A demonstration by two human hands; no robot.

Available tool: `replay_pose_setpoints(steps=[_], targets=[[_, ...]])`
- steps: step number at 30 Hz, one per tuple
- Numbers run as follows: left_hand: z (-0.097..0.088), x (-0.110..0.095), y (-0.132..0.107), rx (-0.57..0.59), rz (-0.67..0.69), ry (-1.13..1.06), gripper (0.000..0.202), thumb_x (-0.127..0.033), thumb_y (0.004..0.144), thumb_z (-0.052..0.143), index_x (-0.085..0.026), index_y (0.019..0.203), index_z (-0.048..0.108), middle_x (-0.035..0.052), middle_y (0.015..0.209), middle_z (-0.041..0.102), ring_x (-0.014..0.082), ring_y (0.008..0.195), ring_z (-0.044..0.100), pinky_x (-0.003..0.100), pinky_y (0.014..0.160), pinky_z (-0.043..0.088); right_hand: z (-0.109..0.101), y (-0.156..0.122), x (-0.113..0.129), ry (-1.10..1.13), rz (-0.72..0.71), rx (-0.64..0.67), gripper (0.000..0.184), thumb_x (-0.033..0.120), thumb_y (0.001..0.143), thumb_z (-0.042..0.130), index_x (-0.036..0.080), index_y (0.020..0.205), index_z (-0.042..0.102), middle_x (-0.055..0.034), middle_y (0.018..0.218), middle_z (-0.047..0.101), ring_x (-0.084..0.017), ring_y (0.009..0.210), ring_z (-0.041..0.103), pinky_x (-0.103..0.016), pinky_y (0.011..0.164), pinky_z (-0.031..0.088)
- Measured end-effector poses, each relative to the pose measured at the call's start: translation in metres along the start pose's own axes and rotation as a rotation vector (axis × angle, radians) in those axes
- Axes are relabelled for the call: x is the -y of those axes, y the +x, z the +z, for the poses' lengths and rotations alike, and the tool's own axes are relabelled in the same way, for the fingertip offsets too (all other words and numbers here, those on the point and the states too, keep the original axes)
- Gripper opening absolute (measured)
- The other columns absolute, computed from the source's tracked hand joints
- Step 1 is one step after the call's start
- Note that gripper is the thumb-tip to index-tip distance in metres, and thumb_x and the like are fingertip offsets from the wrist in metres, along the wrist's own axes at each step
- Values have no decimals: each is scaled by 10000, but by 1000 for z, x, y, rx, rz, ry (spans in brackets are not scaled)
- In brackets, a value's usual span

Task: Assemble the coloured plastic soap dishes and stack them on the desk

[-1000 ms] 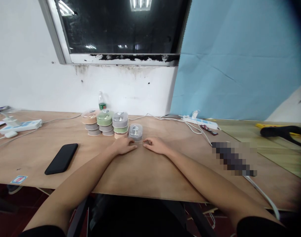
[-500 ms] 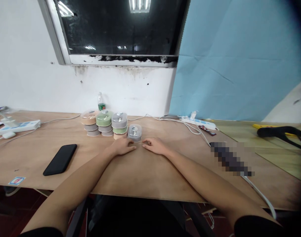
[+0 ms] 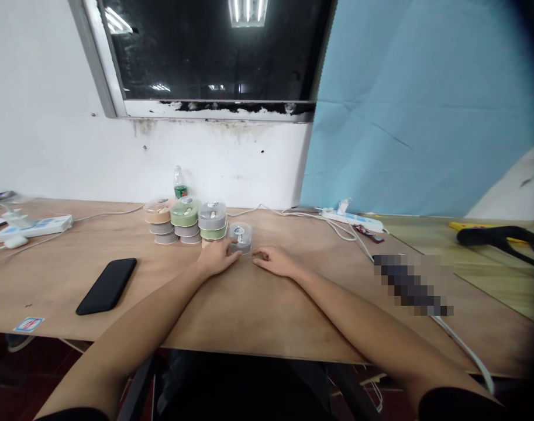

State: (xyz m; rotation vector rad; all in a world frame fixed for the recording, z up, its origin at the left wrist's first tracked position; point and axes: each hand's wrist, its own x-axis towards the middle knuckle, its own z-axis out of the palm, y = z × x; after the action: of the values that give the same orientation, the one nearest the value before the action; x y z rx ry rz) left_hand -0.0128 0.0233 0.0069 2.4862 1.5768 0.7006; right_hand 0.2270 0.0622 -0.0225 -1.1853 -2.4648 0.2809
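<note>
A small round grey case (image 3: 240, 236) with a clear lid stands on the wooden table (image 3: 258, 304), in front of stacks of similar round cases (image 3: 185, 219) in beige, green and grey. My left hand (image 3: 220, 258) lies on the table with its fingers stretched forward, and the fingertips touch the near left side of the grey case. My right hand (image 3: 274, 261) rests flat on the table just right of the case. Its fingers point left, a little short of the case, and hold nothing.
A black phone (image 3: 106, 285) lies at the left. Further left is a white power strip (image 3: 34, 225) with cables. A green-labelled bottle (image 3: 178, 182) stands by the wall. Another power strip (image 3: 352, 219), a white cable and a blurred dark object (image 3: 413, 284) lie at the right.
My left hand has slid forward and its fingertips now reach the grey case. The right hand has stayed about where it was. The view has shifted slightly.
</note>
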Motion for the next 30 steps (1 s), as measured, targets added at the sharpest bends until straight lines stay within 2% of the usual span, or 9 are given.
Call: replay_pose_setpoints(steps=[6,10,14,16,18,21,24,27,30], targets=[[7,3,2,69,-14,96,745,-528,825,489,-180,1439,247,87,1007,657,256,968,611,309,780,428,0,0,1,10,0,-3,333,432,829,561,213,1058,665,-22,752,644,-132,640,538,-239,588,342],[10,8,3,107,-2,132,773,-570,830,449,-189,1456,202,91,986,646,272,951,612,313,740,433,1,0,4,26,21,-33,295,429,818,563,227,993,687,-13,717,644,-136,627,536,-242,588,348],[7,7,2,143,51,83,767,-555,833,457,-206,1464,196,53,875,642,238,851,623,290,701,429,-1,1,4,78,155,-284,281,385,873,459,208,879,677,-19,727,650,-135,633,546,-242,594,369],[6,5,1,175,100,61,767,-545,834,465,-217,1469,188,38,838,637,230,824,620,285,693,427,-3,1,2,104,195,-417,301,396,885,433,197,938,653,-22,738,641,-138,644,547,-245,612,390],[5,1,0,204,136,51,770,-543,838,465,-226,1474,171,34,822,636,228,804,616,285,681,425,-5,1,2,126,173,-472,333,429,877,456,190,1042,620,-33,802,644,-148,695,560,-256,659,419],[6,-2,-1,216,157,50,786,-555,841,457,-229,1481,138,47,850,642,230,787,612,291,671,424,-6,1,3,161,86,-428,455,471,852,508,193,1210,543,-76,1040,634,-183,886,582,-297,779,450],[8,-1,0,214,175,48,799,-562,842,455,-232,1484,111,52,869,644,228,773,610,294,668,423,-2,2,7,174,4,-327,551,493,853,513,219,1328,458,-93,1287,535,-222,1137,509,-356,924,419],[10,1,0,223,191,46,805,-550,843,461,-230,1485,94,43,841,639,225,761,607,293,657,422,4,6,9,193,8,-262,524,475,886,467,227,1349,454,-87,1344,505,-230,1218,463,-394,1002,371],[11,1,1,225,183,44,796,-531,844,471,-232,1483,103,38,836,631,219,758,604,288,643,418,8,10,7,237,52,-226,564,464,853,534,236,1362,448,-85,1338,519,-239,1202,490,-405,1006,372]])
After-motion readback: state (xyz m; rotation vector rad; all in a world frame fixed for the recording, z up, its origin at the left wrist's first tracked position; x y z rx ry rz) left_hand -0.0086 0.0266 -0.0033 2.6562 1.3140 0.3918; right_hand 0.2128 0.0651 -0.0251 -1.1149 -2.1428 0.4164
